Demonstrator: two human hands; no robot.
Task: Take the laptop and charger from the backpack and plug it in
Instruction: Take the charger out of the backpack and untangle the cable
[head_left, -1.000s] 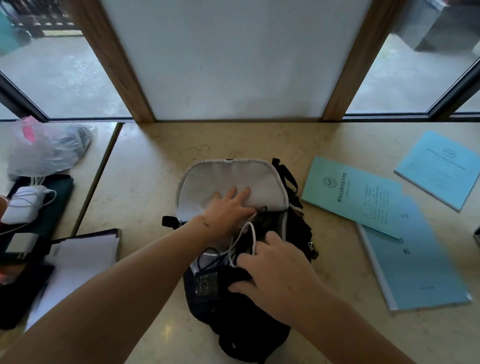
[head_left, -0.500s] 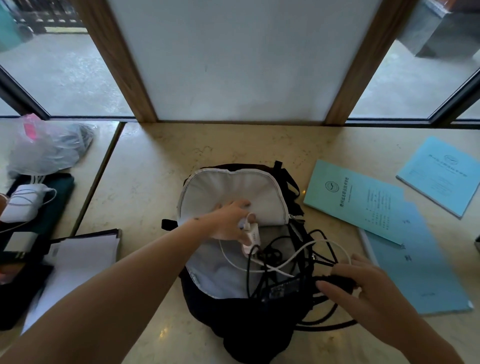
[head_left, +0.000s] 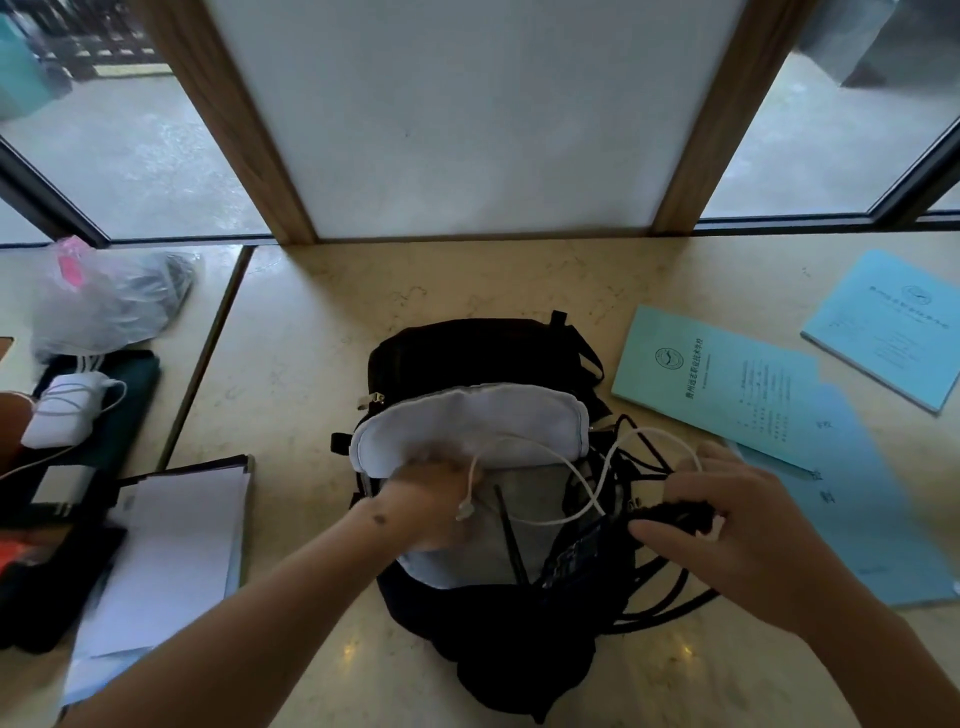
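Head view: right hand (head_left: 737, 525) grips the charger (head_left: 675, 514) cable bundle beside the backpack (head_left: 467, 353); left hand (head_left: 431, 499), blurred, grasp indeterminate, should steady the bag while tangled cords lift free.

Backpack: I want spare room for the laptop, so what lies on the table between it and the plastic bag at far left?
Head view: bare table between backpack and plastic bag.

A black fabric backpack (head_left: 470, 353) with a pale grey lining is seen on the cream, faintly veined stone desk (head_left: 322, 332). Right of the backpack, light-blue paper booklets (head_left: 717, 379) are printed in dark text. A thin white cable (head_left: 587, 488) and black cords (head_left: 670, 608) are tangled at its opening.
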